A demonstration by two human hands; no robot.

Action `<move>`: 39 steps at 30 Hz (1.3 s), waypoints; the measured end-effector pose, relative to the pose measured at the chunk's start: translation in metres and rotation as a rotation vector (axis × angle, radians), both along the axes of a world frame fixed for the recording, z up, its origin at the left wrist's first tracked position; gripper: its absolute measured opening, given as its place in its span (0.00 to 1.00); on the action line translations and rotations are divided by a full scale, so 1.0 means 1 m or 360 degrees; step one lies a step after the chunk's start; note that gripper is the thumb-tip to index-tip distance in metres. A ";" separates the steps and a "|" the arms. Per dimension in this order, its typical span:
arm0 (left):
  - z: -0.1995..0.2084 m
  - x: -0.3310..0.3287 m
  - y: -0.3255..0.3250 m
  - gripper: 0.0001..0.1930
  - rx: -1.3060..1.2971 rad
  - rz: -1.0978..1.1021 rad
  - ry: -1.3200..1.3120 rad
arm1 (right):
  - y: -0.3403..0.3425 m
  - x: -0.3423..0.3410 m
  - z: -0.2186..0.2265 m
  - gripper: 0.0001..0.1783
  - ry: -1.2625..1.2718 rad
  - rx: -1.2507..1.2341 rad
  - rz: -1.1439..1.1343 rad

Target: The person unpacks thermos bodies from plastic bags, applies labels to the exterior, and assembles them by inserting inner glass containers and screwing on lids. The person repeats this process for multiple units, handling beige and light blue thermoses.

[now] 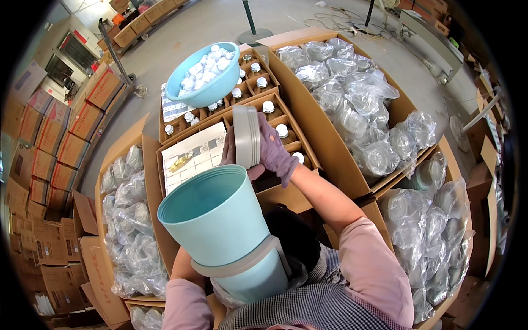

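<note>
Light-blue bucket (212,225), nearest the lens, stands open just below the fingers, atop or inside a second blue vessel (256,281) with a grey collar. Beyond its far rim, gloved right fingers (269,144) clamp a grey lid-like piece (246,135), while the left fingers (228,151) meet its other side, too hidden to tell how far they close. Handling it well likely calls for an even two-handed hold, clear of the bucket's rim. Right of the fingers, a tall carton (313,115) brims with rounded pieces in clear plastic bags (352,110); another carton (155,209) of bagged goods flanks them, lower left. Just past the fingers, divided bottle cartons (304,135) hold white-capped bottles (268,108). Farther beyond, a light-blue basin (217,94) carries loose white caps (210,69). Left of the fingers, a small yellow piece (180,162) lies on a paper sheet (208,138).
</note>
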State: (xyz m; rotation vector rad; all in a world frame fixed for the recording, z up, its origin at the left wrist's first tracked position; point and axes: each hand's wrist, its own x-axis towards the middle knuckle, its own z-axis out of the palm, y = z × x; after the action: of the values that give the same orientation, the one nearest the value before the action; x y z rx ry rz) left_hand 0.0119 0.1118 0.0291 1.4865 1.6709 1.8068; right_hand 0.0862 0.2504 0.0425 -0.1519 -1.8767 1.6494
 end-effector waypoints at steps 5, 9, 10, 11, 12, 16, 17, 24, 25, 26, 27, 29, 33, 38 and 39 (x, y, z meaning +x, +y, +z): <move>0.017 -0.025 -0.015 0.26 0.0029 0.0273 0.1608 | 0.031 0.003 -0.024 0.29 0.0407 0.0241 0.0682; 0.019 -0.016 -0.010 0.23 -0.0147 0.0461 0.2075 | 0.053 -0.007 -0.049 0.28 0.0136 -0.0329 0.1128; 0.020 -0.012 -0.005 0.22 -0.0266 0.0473 0.2225 | 0.068 0.001 -0.061 0.27 0.0023 -0.0266 0.1099; 0.017 -0.018 -0.013 0.41 -0.0378 0.0322 0.2208 | 0.070 -0.002 -0.064 0.25 -0.0066 -0.0201 0.1144; 0.009 -0.024 -0.013 0.39 -0.0375 0.0244 0.2120 | 0.072 0.006 -0.045 0.22 -0.0303 -0.0184 0.0986; -0.009 -0.058 -0.032 0.32 -0.0037 0.0560 0.1091 | 0.050 0.036 0.021 0.19 -0.1500 0.1382 -0.0024; -0.017 -0.066 -0.021 0.30 0.0105 0.0617 0.0707 | 0.054 0.047 -0.005 0.23 -0.1756 0.1384 -0.0146; -0.051 -0.088 -0.044 0.21 0.0163 0.0415 -0.0392 | 0.070 0.044 -0.096 0.26 -0.1820 0.1820 0.0390; -0.054 -0.093 -0.050 0.20 0.0097 0.0365 -0.0447 | 0.065 0.040 -0.079 0.24 -0.1743 0.1784 0.0288; -0.052 -0.096 -0.058 0.20 0.0029 0.0310 -0.0521 | 0.059 0.036 -0.044 0.23 -0.1655 0.1764 0.0179; -0.048 -0.097 -0.063 0.20 -0.0031 0.0242 -0.0604 | 0.054 0.036 -0.007 0.22 -0.1575 0.1744 0.0071; -0.037 -0.078 -0.058 0.17 -0.0298 0.0144 -0.1025 | 0.062 0.044 0.024 0.24 -0.1058 0.1620 -0.0136; -0.033 -0.065 -0.046 0.26 -0.0155 -0.0498 -0.1363 | 0.042 0.031 0.171 0.29 -0.0682 0.1868 -0.0266; 0.043 -0.058 -0.006 0.32 0.0019 -0.0413 -0.1216 | -0.010 0.019 0.208 0.23 0.0159 0.2289 -0.0236; 0.055 -0.068 0.001 0.31 0.0244 -0.0885 -0.1710 | -0.018 0.018 0.200 0.21 0.0152 0.2412 -0.0169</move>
State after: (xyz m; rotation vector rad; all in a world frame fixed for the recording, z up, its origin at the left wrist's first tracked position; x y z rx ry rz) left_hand -0.0560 0.1130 0.0845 0.6359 0.5416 1.8562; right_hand 0.1041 0.2323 0.2425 0.4358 -2.4319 -0.1267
